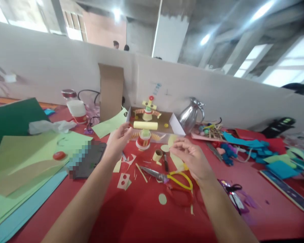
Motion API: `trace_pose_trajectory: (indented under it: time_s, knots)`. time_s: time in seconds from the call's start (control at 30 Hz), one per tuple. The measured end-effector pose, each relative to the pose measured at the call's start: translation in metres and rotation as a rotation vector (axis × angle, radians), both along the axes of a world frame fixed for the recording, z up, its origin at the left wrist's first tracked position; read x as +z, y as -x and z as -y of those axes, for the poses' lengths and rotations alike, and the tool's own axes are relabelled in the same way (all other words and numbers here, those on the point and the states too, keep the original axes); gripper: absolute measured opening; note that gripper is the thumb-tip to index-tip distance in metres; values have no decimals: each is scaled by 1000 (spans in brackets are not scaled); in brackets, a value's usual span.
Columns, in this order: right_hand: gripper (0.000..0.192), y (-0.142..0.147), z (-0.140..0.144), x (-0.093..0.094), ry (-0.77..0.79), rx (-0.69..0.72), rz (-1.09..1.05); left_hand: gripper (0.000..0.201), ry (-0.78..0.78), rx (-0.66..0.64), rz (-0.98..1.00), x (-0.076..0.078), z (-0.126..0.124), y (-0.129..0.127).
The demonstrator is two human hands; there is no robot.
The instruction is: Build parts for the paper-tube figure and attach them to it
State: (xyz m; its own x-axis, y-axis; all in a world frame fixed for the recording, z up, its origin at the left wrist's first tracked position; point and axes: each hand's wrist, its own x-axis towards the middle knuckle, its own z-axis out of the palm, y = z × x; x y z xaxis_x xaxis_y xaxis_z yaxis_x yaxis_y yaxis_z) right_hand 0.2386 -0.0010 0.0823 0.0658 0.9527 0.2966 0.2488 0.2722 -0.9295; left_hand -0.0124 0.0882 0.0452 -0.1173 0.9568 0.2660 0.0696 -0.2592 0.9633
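Observation:
A small paper figure (143,139) with a red and white cup-like body, folded-strip arms and a pale yellow paper roll (145,126) across its top stands in front of me. My left hand (120,139) is just left of it, fingers loosely bent and apart, with nothing visible in them. To the figure's right, my right hand (191,157) has its fingertips pinched together; whatever they hold, if anything, is too small to make out. Yellow-handled scissors (179,180) lie below, near a short paper ring (157,155) and a pale paper disc (162,199).
Behind stands a similar figure (148,113) in an open box (176,123). A steel jug (192,116) is at its right. Green paper sheets (76,140) and a dark flat device (91,160) lie left. Blue scraps (258,148) and a ruler-like strip (288,192) lie right.

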Motion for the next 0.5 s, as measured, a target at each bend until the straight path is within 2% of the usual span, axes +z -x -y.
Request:
trace_pose_trajectory:
  time_s: [0.07, 0.13, 0.23, 0.33, 0.4, 0.5]
  knots:
    - [13, 1, -20, 16, -66, -4, 107, 48, 28, -78, 56, 5, -26, -2]
    - [11, 9, -35, 29, -105, 18, 235, 52, 34, -165, 99, 7, -41, 0]
    - [7, 28, -54, 39, -178, 43, 393, 55, 5, -383, 143, 10, -48, 6]
    - [6, 47, -74, 39, -216, 62, 449, 62, 2, -610, 92, 13, -47, 14]
    - [6, 54, -86, 37, -209, 73, 468, 66, 18, -665, 8, 15, -48, 16]
    - [7, 52, -93, 39, -174, 90, 475, 56, 19, -643, -78, 18, -51, 16]
